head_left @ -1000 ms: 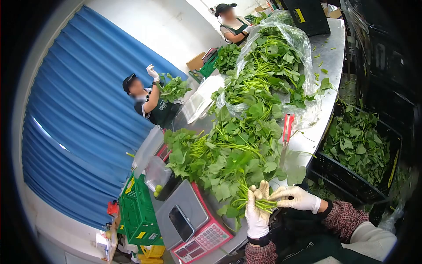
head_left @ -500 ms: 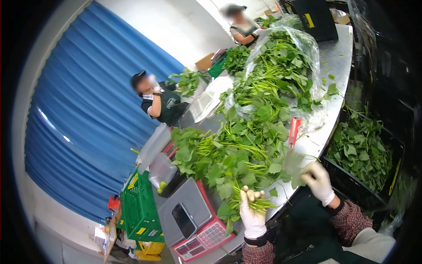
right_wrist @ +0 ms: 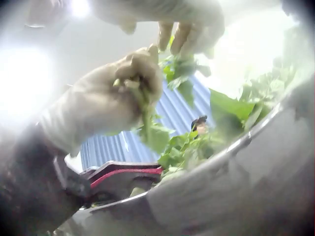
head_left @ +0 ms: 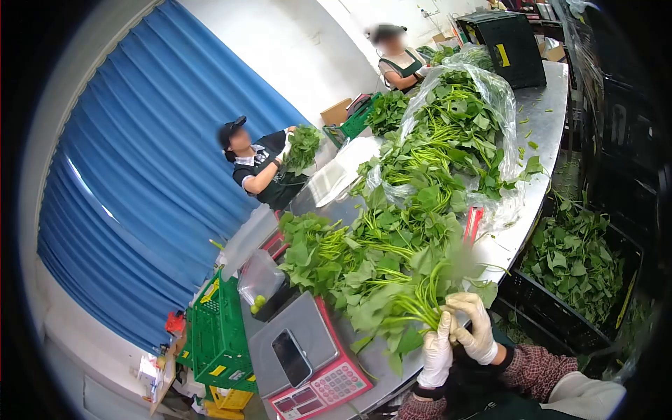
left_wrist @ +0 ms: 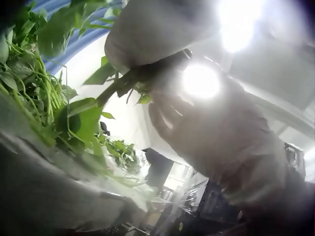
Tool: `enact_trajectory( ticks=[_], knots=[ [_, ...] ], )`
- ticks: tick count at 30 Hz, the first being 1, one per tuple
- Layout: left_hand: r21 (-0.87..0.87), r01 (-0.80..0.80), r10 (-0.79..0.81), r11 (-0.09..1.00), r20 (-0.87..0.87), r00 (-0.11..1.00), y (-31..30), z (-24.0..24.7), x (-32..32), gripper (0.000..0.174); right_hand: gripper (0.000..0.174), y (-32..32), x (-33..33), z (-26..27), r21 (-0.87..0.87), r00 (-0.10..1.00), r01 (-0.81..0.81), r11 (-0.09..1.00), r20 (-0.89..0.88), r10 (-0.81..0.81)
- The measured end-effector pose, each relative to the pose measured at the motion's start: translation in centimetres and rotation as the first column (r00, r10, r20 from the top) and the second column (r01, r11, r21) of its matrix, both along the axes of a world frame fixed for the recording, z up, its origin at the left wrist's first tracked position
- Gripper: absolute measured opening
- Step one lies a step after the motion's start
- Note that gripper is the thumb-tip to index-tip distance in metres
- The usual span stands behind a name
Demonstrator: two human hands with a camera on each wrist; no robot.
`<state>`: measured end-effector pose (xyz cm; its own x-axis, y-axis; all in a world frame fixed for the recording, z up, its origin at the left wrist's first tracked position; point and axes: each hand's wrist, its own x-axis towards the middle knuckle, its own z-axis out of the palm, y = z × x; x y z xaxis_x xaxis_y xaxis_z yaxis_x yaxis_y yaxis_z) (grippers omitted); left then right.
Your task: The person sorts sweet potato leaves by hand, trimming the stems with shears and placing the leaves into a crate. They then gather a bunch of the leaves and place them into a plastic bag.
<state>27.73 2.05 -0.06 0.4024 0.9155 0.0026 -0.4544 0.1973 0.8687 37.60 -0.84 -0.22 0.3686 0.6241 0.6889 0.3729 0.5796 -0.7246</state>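
My gloved left hand (head_left: 437, 353) grips a bunch of leafy green stems (head_left: 420, 301) by the cut ends, with the leaves fanning out over the table. The gloved right hand (head_left: 476, 329) is right beside it, fingers curled at the same stems. In the right wrist view, the left hand (right_wrist: 113, 96) is closed around stems, while leaves (right_wrist: 181, 73) hang below the right hand's fingers (right_wrist: 181, 39). Both hands meet at the stems (left_wrist: 118, 88) in the left wrist view. A long heap of the same greens (head_left: 427, 203) lies just beyond them.
A red-handled cutter (head_left: 473, 222) lies beside the heap. Left are a scale (head_left: 329, 381) with a phone (head_left: 292, 358) on it and green crates (head_left: 222, 336). A black crate of greens (head_left: 574, 315) stands right. Two people (head_left: 262, 171) work across the metal table (head_left: 542, 112).
My right hand left the bunch, went out to the right by the table edge, then came back against the left hand. The bunch now looks fuller and higher. The person opposite lowered their arm.
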Motion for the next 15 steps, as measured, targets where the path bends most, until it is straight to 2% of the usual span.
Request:
enact_trajectory(
  ticks=[1,2,4,6,8,9,11,15],
  knots=[
    [0.013,-0.056,0.058,0.998,-0.122,0.991,-0.2,0.9,-0.3,0.017,0.052,-0.1,0.7,0.1,-0.038,0.999,-0.022,0.999,0.022,0.023],
    [0.014,-0.057,0.059,0.998,-0.156,0.986,-0.1,0.7,-0.6,0.016,0.044,0.0,1.4,0.8,-0.067,0.999,-0.047,0.997,-0.013,0.046],
    [0.005,-0.049,0.049,0.999,-0.19,0.981,-0.4,-0.4,-1.2,0.014,0.031,0.5,2.2,1.4,-0.128,0.997,-0.046,0.991,0.05,0.053],
    [0.191,-0.032,0.091,0.981,-0.31,0.946,-0.5,-1.3,-1.5,0.01,0.024,0.6,2.8,1.4,-0.132,0.993,-0.063,0.989,0.09,0.075],
    [0.167,-0.048,0.091,0.985,-0.262,0.961,-0.8,-1.4,-1.4,0.008,0.014,0.4,3.1,1.5,-0.281,0.964,-0.263,0.923,-0.045,0.261],
    [0.146,-0.071,0.102,0.987,-0.217,0.971,-0.9,-1.4,-1.3,0.006,0.014,0.4,3.2,1.4,-0.282,0.964,-0.262,0.923,-0.041,0.261],
    [0.182,-0.067,0.108,0.981,-0.227,0.968,-0.7,-1.1,-1.8,0.008,0.008,0.6,3.1,0.7,-0.212,0.955,-0.294,0.932,-0.097,0.279],
    [0.231,-0.046,0.112,0.972,-0.282,0.953,-0.7,-1.3,-2.1,0.018,0.009,0.2,2.6,0.0,-0.205,0.95,-0.302,0.931,-0.151,0.275]
  ],
)
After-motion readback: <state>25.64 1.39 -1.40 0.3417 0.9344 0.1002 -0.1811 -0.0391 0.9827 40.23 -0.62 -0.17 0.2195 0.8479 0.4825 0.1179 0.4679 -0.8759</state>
